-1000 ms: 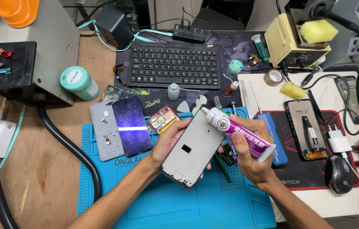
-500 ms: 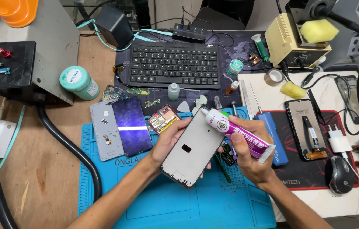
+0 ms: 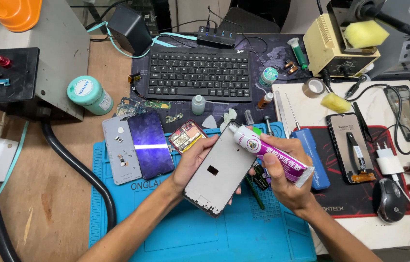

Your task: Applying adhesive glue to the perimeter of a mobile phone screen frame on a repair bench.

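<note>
your left hand (image 3: 193, 162) cradles the grey phone frame (image 3: 222, 170) from below, fingers curled round its edge, its long axis slanting up-right — your right hand (image 3: 282, 177) grips the glue tube (image 3: 270, 154), nozzle at the frame's top corner.

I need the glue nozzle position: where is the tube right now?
In the head view, right of centre: the right hand holds the glue tube, tip at the top edge of the phone frame in the left hand.
</note>
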